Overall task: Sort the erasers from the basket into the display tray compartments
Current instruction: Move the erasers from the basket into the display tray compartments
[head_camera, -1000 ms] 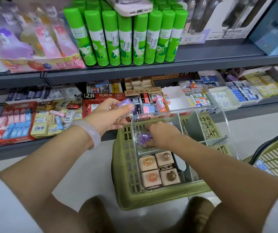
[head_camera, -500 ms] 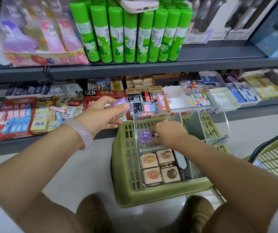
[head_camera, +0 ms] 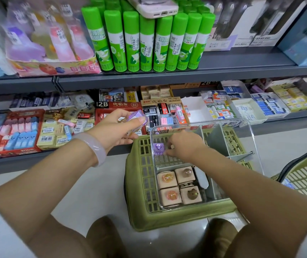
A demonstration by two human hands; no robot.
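Since a second ago the right hand (head_camera: 184, 146) has slid rightward off the purple eraser (head_camera: 158, 148), which now stands uncovered in the far left compartment of the clear tray (head_camera: 249, 144); the left hand (head_camera: 115, 127) has barely moved.

The tray sits on top of a green basket (head_camera: 137, 192) on the floor. Its near left compartment holds four pink erasers (head_camera: 178, 185) in a two-by-two block, each with a small figure on top. A white oval piece (head_camera: 201, 176) lies just right of them, against a grey divider (head_camera: 216, 144). A second green basket (head_camera: 305, 175) stands at the right edge.

The right hand reaches into the far left compartment, fingertips at the purple eraser's right side; whether they pinch it or only touch it cannot be told. The left hand hovers above the basket's far left corner, near the shelf (head_camera: 149, 77), gripping a second purple eraser (head_camera: 137, 119) between thumb and fingers. A pale bangle (head_camera: 95, 148) circles that wrist.
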